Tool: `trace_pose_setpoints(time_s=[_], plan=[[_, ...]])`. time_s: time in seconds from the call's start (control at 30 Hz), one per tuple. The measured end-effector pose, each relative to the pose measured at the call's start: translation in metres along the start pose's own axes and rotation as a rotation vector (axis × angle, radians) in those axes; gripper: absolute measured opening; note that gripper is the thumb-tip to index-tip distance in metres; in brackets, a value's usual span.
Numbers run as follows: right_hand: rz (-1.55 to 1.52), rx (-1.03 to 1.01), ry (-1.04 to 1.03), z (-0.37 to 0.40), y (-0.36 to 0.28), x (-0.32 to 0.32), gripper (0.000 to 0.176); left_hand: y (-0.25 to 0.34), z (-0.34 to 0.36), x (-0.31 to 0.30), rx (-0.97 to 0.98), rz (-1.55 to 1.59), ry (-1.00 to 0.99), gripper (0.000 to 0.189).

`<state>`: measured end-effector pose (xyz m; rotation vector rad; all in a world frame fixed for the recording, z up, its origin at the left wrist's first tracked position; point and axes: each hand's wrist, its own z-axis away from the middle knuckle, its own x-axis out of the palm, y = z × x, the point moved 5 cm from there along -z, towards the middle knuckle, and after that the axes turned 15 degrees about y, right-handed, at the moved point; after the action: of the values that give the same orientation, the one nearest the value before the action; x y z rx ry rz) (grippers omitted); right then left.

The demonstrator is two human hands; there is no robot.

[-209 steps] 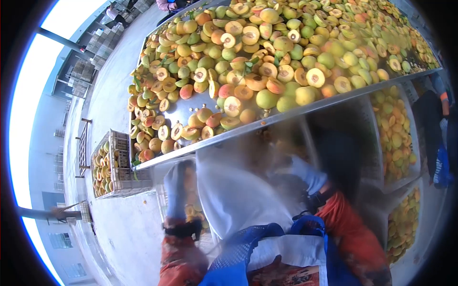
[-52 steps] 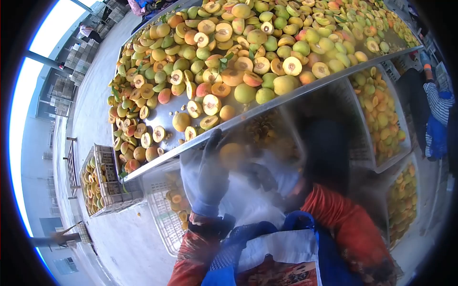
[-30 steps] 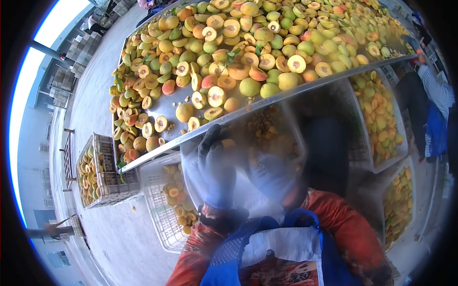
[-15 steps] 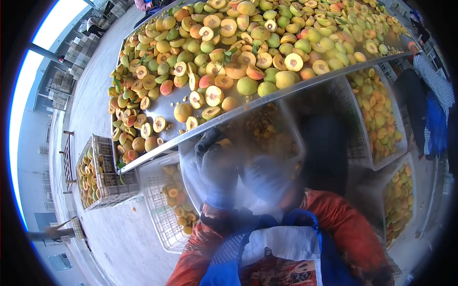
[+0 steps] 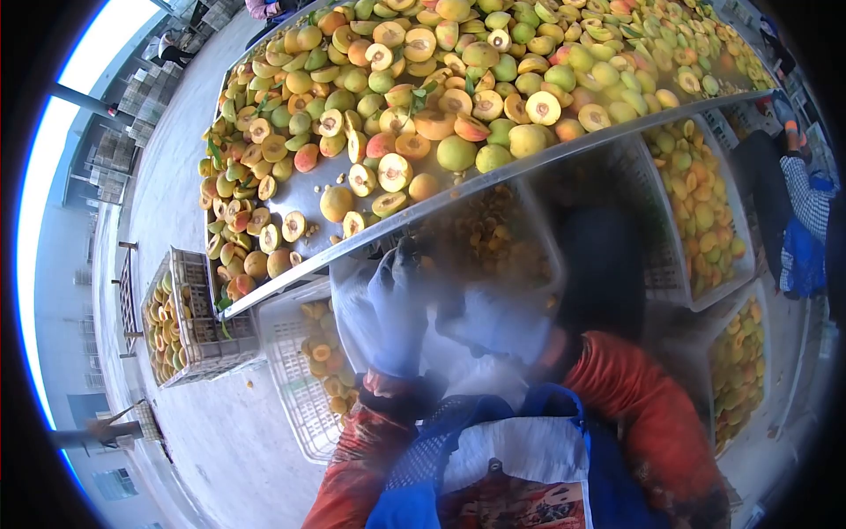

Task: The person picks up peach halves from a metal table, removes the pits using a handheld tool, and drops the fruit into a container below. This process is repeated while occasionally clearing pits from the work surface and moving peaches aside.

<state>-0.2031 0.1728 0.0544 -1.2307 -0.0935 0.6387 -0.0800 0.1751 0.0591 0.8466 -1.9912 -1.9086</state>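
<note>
Below the near rim of a metal table (image 5: 493, 181), my left hand (image 5: 394, 309) is raised in a pale glove with dark fingertips. Its fingers are bent together, and haze on the lens hides what is between them. Beside it, my right hand (image 5: 495, 322), gloved alike, points inward with its fingers curled. I cannot make out what it grips. On the table lie many whole and halved yellow-green fruits that look like peaches or apricots, some with stones showing. One cut half (image 5: 394, 173) and a whole fruit (image 5: 337, 204) lie near the rim above my hands.
A white crate (image 5: 300, 388) with fruit stands below left of my hands. Further left is a filled crate stack (image 5: 198, 326). More filled crates (image 5: 692, 212) stand at right under the table edge. A co-worker's checked sleeve (image 5: 809, 198) shows at far right.
My left hand has risen slightly and straightened beside the table rim. My right hand has shifted a little, its wrist turning. At far right the co-worker's arm has moved.
</note>
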Motion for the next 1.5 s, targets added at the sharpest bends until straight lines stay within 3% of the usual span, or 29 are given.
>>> trace_pose_setpoints(time_s=[0.13, 0.2, 0.3, 0.33, 0.4, 0.43, 0.5, 0.53, 0.6, 0.63, 0.7, 0.77, 0.83, 0.9, 0.97, 1.0, 1.1, 1.17, 1.23, 1.27, 1.3, 1.33, 1.37, 1.4, 1.43, 1.47, 1.5], plan=[[-0.289, 0.227, -0.177, 0.003, 0.016, 0.003, 0.014, -0.020, -0.006, 0.004, 0.155, -0.019, -0.035, 0.028], [-0.451, 0.181, -0.238, -0.003, 0.030, 0.010, 0.013, -0.039, -0.015, 0.007, -0.082, 0.056, -0.131, 0.028], [-0.239, 0.042, -0.250, -0.010, 0.035, 0.005, 0.016, -0.042, -0.017, 0.014, -0.186, -0.018, -0.107, 0.027], [-0.244, 0.041, -0.247, -0.011, 0.038, 0.002, 0.016, -0.031, -0.016, 0.018, -0.134, -0.063, -0.103, 0.027], [-0.438, -0.168, -0.283, -0.011, 0.030, -0.004, 0.017, -0.031, -0.019, 0.024, -0.099, -0.052, -0.112, 0.027], [-0.438, -0.168, -0.285, -0.012, 0.030, -0.004, 0.017, -0.031, -0.021, 0.026, -0.063, -0.035, -0.114, 0.028], [-0.419, 0.119, -0.258, -0.016, 0.044, -0.003, 0.016, -0.039, -0.019, 0.031, -0.182, 0.042, -0.194, 0.029], [-0.419, 0.119, -0.258, -0.019, 0.050, 0.000, 0.016, -0.049, -0.022, 0.032, -0.082, -0.162, -0.180, 0.031], [-0.071, -0.221, -0.010, -0.030, 0.056, -0.003, 0.017, -0.039, -0.018, 0.035, -0.053, -0.105, -0.180, 0.032], [-0.073, -0.216, -0.006, -0.028, 0.055, -0.006, 0.017, -0.030, -0.015, 0.037, -0.031, -0.048, -0.174, 0.032], [-0.569, -0.114, -0.181, -0.019, 0.046, -0.006, 0.019, -0.014, -0.014, 0.038, 0.079, -0.122, -0.138, 0.033], [-0.390, -0.165, -0.145, -0.033, 0.065, 0.005, 0.021, -0.024, -0.015, 0.037, 0.001, -0.100, -0.121, 0.033], [-0.215, -0.217, -0.084, -0.039, 0.070, 0.000, 0.022, -0.033, -0.018, 0.040, 0.072, -0.082, -0.123, 0.033], [-0.377, -0.180, -0.334, -0.027, 0.055, -0.007, 0.024, -0.031, -0.021, 0.042, 0.134, -0.062, -0.125, 0.032], [-0.502, -0.061, -0.367, -0.029, 0.059, -0.004, 0.023, -0.024, -0.025, 0.045, 0.119, -0.100, -0.200, 0.032], [-0.632, 0.059, -0.391, -0.029, 0.061, -0.001, 0.023, -0.034, -0.028, 0.045, -0.070, -0.072, -0.151, 0.032], [-0.717, 0.177, -0.473, -0.024, 0.050, -0.012, 0.015, -0.038, -0.032, 0.053, -0.197, 0.068, -0.262, 0.033], [-0.847, 0.123, -0.441, -0.024, 0.042, -0.008, 0.013, -0.055, -0.042, 0.047, -0.081, 0.040, -0.324, 0.031], [-0.980, 0.066, -0.428, -0.027, 0.029, -0.013, 0.013, -0.061, -0.055, 0.023, 0.151, -0.177, -0.133, 0.032], [-0.855, 0.121, -0.421, -0.027, 0.026, -0.021, 0.014, -0.041, -0.053, 0.011, 0.424, -0.198, -0.195, 0.035], [-0.732, 0.172, -0.410, -0.029, 0.027, -0.028, 0.015, -0.081, -0.064, -0.022, -0.244, 0.093, -0.133, 0.036], [-0.697, 0.017, -0.365, -0.038, 0.032, -0.036, 0.020, -0.085, -0.067, -0.065, -0.116, -0.010, 0.004, 0.036], [-0.704, 0.011, -0.371, -0.049, 0.056, -0.030, 0.020, -0.043, -0.059, -0.086, -0.011, -0.312, 0.028, 0.034], [-0.378, -0.200, -0.071, -0.068, 0.087, -0.028, 0.024, -0.049, -0.068, -0.129, -0.070, -0.257, 0.146, 0.029], [-0.046, -0.396, 0.226, -0.073, 0.102, -0.032, 0.028, -0.071, -0.077, -0.170, 0.081, -0.636, 0.105, 0.027], [-0.057, -0.393, 0.216, -0.070, 0.108, -0.029, 0.028, -0.063, -0.081, -0.187, 0.305, -1.098, 0.149, 0.031], [0.161, -0.317, 0.291, -0.071, 0.117, -0.030, 0.032, -0.057, -0.086, -0.195, 0.183, -1.191, 0.189, 0.039]])
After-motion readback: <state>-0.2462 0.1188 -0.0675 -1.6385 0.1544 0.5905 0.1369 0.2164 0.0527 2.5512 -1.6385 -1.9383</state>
